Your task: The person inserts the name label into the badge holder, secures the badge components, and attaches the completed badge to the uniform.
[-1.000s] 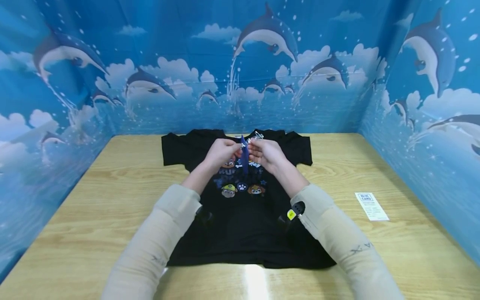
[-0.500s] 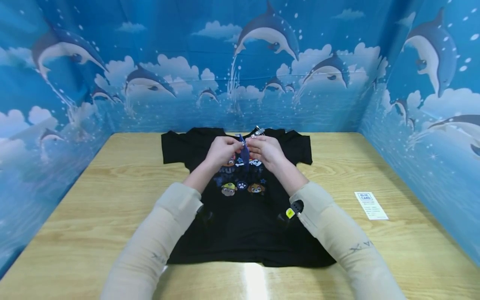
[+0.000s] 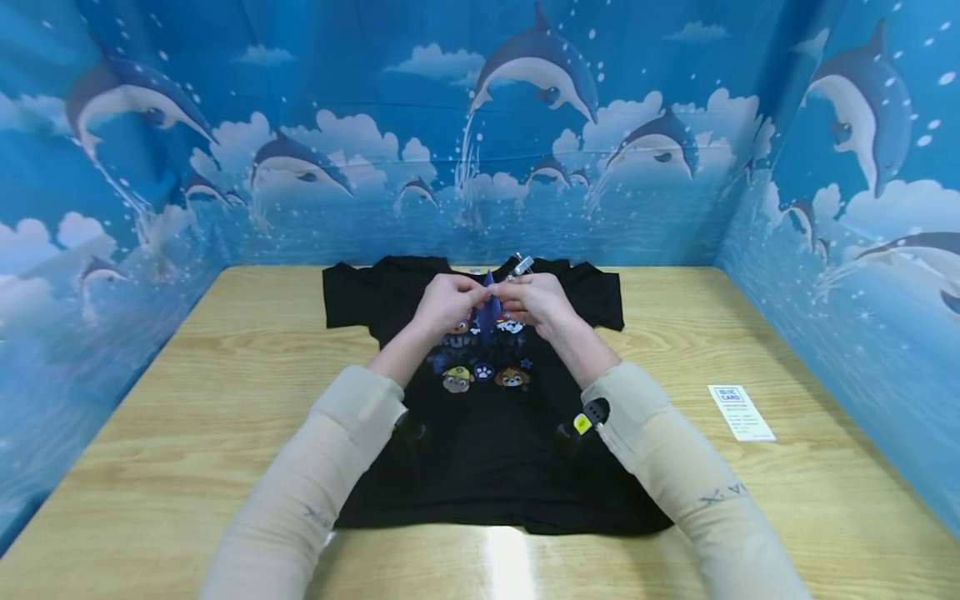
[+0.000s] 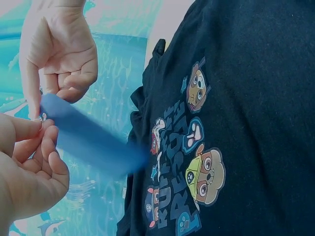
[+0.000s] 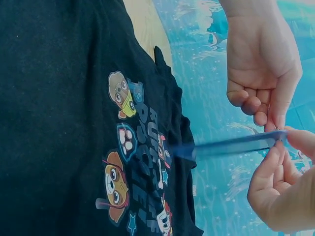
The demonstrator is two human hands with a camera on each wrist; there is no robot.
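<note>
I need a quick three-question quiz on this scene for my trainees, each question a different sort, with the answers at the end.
1. True or false: the white card lies on the wooden table, off the black T-shirt.

2. Multiple choice: the left hand and right hand meet, fingers pinching, at one end of which thing?
A) a red cup
B) a flat blue piece
C) a wooden spoon

3. Fill in the blank: on the shirt, the emblem between the two lower dog faces in the head view shows a ____.

Key: 1. True. 2. B. 3. Paw print.
</note>
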